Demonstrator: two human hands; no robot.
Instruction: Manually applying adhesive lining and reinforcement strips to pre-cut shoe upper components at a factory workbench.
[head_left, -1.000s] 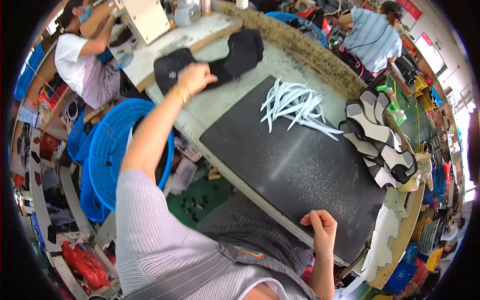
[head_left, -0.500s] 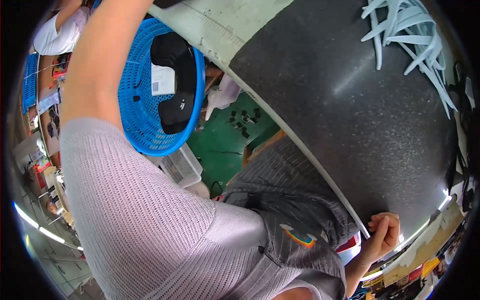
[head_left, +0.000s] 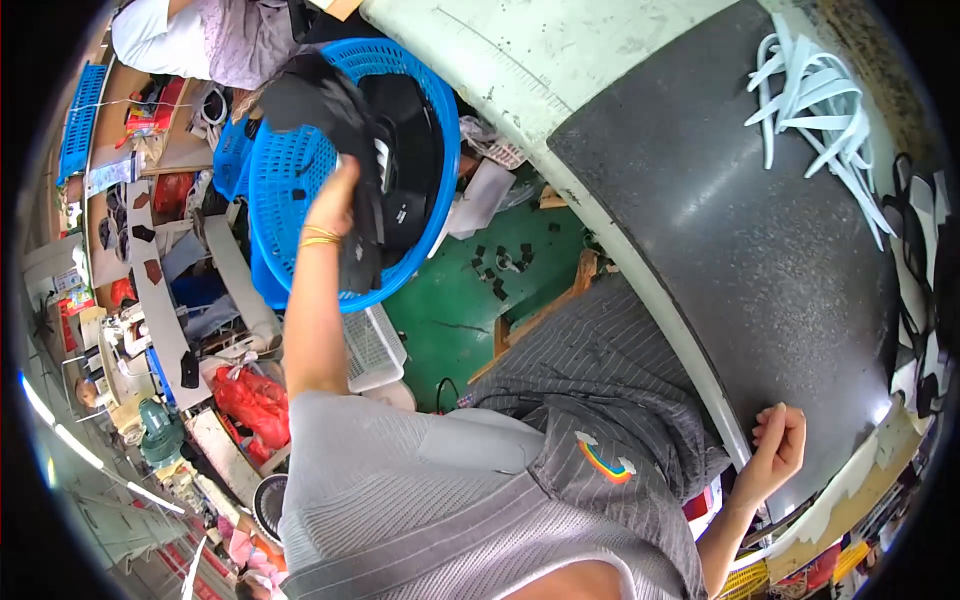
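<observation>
My left hand is closed on a black curved flat piece, held over the blue basket. The thumb lies across its edge, and the other fingers are hidden behind it. More black curved pieces lie inside the basket; one bears a small white mark. My right hand rests at the near edge of the dark mat. Its fingers are curled in, with nothing visible in them.
Pale blue strips lie in a tangle at the mat's far right. The pale worktable carries the mat. Below are a white crate and small dark scraps on the green floor. A person is at far left.
My left arm has drawn back from beyond the upper edge; the hand now shows above the basket with the black piece. The view has shifted. My right hand stays by the mat's edge.
</observation>
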